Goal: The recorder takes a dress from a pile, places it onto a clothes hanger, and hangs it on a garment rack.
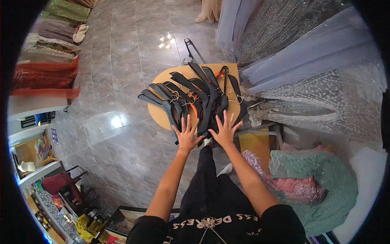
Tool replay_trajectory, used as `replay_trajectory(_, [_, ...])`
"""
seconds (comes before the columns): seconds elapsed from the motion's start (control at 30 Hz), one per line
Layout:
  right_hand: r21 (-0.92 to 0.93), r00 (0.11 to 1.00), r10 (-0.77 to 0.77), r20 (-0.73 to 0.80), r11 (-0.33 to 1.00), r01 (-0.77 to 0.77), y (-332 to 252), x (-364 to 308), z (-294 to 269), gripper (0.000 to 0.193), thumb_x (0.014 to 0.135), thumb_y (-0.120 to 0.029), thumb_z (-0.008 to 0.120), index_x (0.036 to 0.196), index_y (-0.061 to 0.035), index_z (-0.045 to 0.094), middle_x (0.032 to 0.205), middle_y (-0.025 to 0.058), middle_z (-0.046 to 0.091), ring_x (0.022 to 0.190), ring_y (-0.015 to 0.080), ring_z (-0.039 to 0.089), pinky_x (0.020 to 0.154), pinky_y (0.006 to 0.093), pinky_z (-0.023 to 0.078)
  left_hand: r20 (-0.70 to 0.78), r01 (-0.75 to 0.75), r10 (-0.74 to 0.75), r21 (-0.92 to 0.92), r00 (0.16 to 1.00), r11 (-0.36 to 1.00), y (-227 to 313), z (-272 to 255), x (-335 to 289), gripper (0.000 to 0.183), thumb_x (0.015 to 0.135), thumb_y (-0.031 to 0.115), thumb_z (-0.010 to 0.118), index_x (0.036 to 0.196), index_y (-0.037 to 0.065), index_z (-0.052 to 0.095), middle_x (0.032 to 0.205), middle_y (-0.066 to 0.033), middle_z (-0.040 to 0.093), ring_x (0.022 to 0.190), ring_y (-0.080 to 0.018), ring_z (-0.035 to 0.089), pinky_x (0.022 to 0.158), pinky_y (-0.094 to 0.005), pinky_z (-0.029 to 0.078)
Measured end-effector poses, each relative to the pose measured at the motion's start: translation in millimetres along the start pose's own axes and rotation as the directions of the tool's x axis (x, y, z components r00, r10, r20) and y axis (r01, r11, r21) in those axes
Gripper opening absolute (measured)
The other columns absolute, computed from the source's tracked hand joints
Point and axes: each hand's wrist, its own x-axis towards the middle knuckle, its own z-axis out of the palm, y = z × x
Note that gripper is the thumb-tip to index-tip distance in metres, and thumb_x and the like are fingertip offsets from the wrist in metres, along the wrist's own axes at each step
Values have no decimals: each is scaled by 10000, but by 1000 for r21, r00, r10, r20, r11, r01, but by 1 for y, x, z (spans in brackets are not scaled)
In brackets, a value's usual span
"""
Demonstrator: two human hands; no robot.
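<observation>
A pile of several black clothes hangers (191,94) lies fanned out on a small round wooden table (162,114). My left hand (187,132) hovers with fingers spread at the near edge of the pile, over a hanger's end. Beside it, my right hand (224,129) is also spread flat, fingers pointing at the hangers. Neither hand holds anything. An orange-red hanger (193,106) shows between the black ones.
One more black hanger (191,51) lies on the grey tiled floor (122,61) behind the table. Grey and sequinned gowns (308,69) hang at the right. A teal lace garment (321,179) and a pink one (292,187) lie lower right. Folded fabrics (48,53) are stacked at the left.
</observation>
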Motion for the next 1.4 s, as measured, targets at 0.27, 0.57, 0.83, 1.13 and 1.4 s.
replay_trajectory(0.27, [-58,973,196,121,980,-190,-12,42,66,894,655,-624,591,1259,13,424,1458,112,102,1340,370,11,903,735,-21,152,29,-24,-28,988,999,-29,17,24,1008,529,520,736,1383,307,245,1463,-144,110,1344,-333,111,937,-697,47])
replay_trajectory(0.57, [-70,891,349,289,937,-343,-27,53,85,869,663,-647,561,1210,23,473,1468,95,69,1343,348,-48,925,712,-43,219,77,-71,-22,973,997,-45,25,26,1026,532,525,733,1393,292,224,1457,-188,81,1343,-355,89,920,-716,44])
replay_trajectory(0.83, [2,857,484,176,871,-492,-32,52,84,553,664,-395,646,1041,4,580,1434,66,181,1345,351,-11,912,726,-44,104,64,-58,-52,993,997,-53,18,40,956,577,477,719,1386,296,243,1452,-162,142,1330,-350,153,911,-718,80])
replay_trajectory(1.13, [174,884,467,14,869,-463,-17,29,61,470,654,-355,662,974,-12,627,1405,32,245,1339,374,-9,905,724,-84,13,36,-35,-72,999,997,-59,1,67,909,617,427,717,1383,316,241,1459,-158,114,1337,-344,132,911,-722,64])
replay_trajectory(1.4, [222,890,453,54,863,-453,-15,26,51,464,635,-334,683,978,-27,628,1397,30,259,1337,369,21,926,711,-73,-38,33,-34,-27,999,999,-65,-10,92,943,603,424,728,1386,344,210,1471,-123,91,1347,-316,117,919,-719,49])
